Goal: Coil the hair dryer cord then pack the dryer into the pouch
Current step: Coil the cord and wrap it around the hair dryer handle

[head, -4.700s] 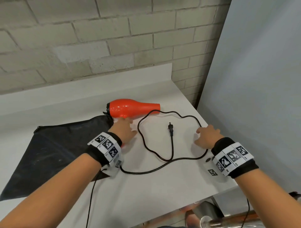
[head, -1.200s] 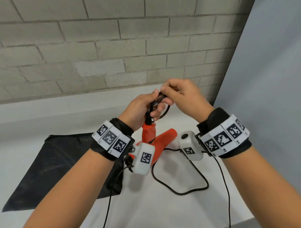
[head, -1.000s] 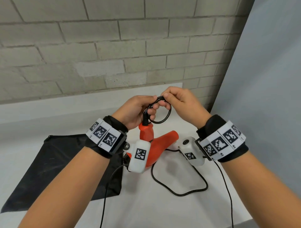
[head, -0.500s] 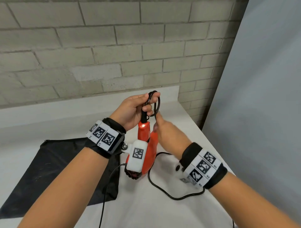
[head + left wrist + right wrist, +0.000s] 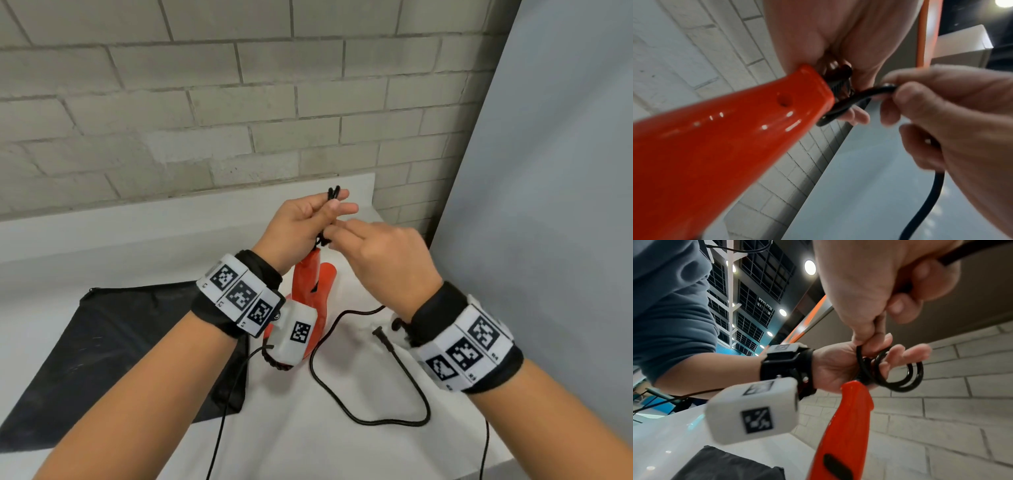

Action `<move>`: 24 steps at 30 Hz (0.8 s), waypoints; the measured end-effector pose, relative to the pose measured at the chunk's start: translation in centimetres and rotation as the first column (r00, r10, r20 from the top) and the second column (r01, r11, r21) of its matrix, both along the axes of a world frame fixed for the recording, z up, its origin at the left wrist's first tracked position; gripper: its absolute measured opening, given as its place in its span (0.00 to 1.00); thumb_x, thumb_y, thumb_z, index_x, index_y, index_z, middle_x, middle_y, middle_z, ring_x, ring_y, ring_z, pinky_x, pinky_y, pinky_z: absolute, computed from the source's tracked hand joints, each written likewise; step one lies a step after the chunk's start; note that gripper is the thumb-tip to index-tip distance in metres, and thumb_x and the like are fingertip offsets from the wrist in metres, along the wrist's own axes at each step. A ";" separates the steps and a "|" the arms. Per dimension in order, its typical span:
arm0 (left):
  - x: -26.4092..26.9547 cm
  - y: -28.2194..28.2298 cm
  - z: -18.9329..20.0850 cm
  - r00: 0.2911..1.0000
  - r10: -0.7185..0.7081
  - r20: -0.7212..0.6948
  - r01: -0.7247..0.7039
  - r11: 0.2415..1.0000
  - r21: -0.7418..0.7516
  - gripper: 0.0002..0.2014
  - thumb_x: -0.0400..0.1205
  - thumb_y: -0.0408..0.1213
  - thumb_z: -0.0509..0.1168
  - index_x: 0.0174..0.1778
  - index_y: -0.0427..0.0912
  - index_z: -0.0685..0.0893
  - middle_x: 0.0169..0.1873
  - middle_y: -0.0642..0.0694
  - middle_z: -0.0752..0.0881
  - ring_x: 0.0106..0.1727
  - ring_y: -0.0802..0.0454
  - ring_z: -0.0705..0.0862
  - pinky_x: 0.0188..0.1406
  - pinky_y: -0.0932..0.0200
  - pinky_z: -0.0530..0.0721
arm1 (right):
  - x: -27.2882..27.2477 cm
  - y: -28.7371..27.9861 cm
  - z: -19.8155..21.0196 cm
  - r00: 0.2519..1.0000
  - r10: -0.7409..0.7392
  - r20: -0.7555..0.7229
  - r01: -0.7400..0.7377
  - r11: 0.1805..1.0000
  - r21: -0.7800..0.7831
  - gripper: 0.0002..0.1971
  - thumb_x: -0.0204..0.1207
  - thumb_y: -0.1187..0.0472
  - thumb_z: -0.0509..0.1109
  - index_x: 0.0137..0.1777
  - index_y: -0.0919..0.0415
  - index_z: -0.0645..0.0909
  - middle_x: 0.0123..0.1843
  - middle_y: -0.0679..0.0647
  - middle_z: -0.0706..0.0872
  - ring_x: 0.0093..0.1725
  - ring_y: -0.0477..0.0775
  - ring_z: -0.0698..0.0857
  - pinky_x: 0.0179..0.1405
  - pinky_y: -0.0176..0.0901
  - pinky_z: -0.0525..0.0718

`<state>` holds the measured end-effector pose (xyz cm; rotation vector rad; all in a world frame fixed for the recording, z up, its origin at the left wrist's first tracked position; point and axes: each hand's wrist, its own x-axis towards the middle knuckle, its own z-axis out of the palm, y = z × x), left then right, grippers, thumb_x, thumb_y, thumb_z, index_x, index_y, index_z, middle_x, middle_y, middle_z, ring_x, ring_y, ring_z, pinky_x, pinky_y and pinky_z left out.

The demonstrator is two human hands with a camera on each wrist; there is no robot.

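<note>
The red hair dryer (image 5: 310,284) hangs nozzle-down above the white counter, its handle end up in my left hand (image 5: 325,214). That hand pinches several small loops of the black cord (image 5: 900,378) right at the handle end (image 5: 813,91). My right hand (image 5: 346,234) is close against the left and pinches the cord (image 5: 877,91) between thumb and fingers. The remaining cord (image 5: 383,419) trails down to a loose bend on the counter, and its plug (image 5: 378,331) lies by my right wrist. The black pouch (image 5: 113,346) lies flat to the left.
A brick wall (image 5: 205,102) stands behind the white counter (image 5: 301,445), and a grey panel (image 5: 548,205) closes off the right side. The counter's front-right corner is near my right forearm. Thin black sensor cables hang from both wrist cameras.
My right hand has risen from beside the dryer handle up to the left hand, bringing cord with it. The slack on the counter has shortened and the plug has slid toward my right wrist.
</note>
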<state>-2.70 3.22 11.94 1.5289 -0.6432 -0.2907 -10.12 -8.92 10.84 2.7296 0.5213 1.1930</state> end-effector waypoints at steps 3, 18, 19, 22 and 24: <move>-0.5 -0.1 0.6 0.995 0.049 0.091 -0.059 0.991 0.117 0.24 0.87 0.40 0.46 0.32 0.39 0.83 0.29 0.42 0.85 0.31 0.59 0.83 0.35 0.72 0.80 | 0.8 0.1 2.0 0.996 0.081 0.035 -0.084 0.992 0.092 0.10 0.71 0.60 0.69 0.51 0.59 0.85 0.36 0.52 0.87 0.22 0.55 0.81 0.14 0.36 0.73; 1.2 1.2 0.6 0.972 -0.139 -0.189 0.123 0.988 -0.096 0.19 0.85 0.37 0.49 0.39 0.33 0.82 0.18 0.54 0.79 0.17 0.61 0.69 0.22 0.68 0.74 | 3.4 -2.5 2.2 0.756 0.554 -0.350 0.028 0.506 0.862 0.11 0.82 0.66 0.58 0.44 0.65 0.82 0.31 0.47 0.82 0.22 0.36 0.76 0.25 0.24 0.71; 1.2 1.2 0.6 0.967 -0.153 -0.202 0.134 0.986 -0.103 0.19 0.85 0.36 0.48 0.39 0.33 0.82 0.18 0.53 0.79 0.17 0.61 0.69 0.23 0.67 0.76 | 3.4 -2.4 2.1 0.793 0.524 -0.312 0.012 0.498 0.867 0.11 0.81 0.66 0.60 0.43 0.66 0.83 0.30 0.47 0.82 0.24 0.35 0.78 0.29 0.23 0.74; 1.3 1.0 0.8 0.954 -0.187 -0.233 0.164 0.980 -0.111 0.19 0.85 0.35 0.47 0.39 0.33 0.81 0.16 0.53 0.76 0.16 0.60 0.65 0.23 0.66 0.75 | 3.7 -2.3 1.9 0.818 0.509 -0.267 -0.006 0.472 0.882 0.11 0.79 0.65 0.63 0.41 0.64 0.86 0.28 0.48 0.82 0.32 0.40 0.79 0.41 0.30 0.77; 1.3 1.0 1.0 0.956 -0.207 -0.209 0.194 0.978 -0.081 0.17 0.83 0.37 0.48 0.38 0.36 0.80 0.15 0.55 0.72 0.16 0.60 0.63 0.24 0.66 0.74 | 3.9 -2.4 2.0 0.814 0.514 -0.269 -0.003 0.468 0.884 0.11 0.79 0.65 0.63 0.41 0.64 0.86 0.28 0.49 0.82 0.32 0.41 0.79 0.42 0.32 0.77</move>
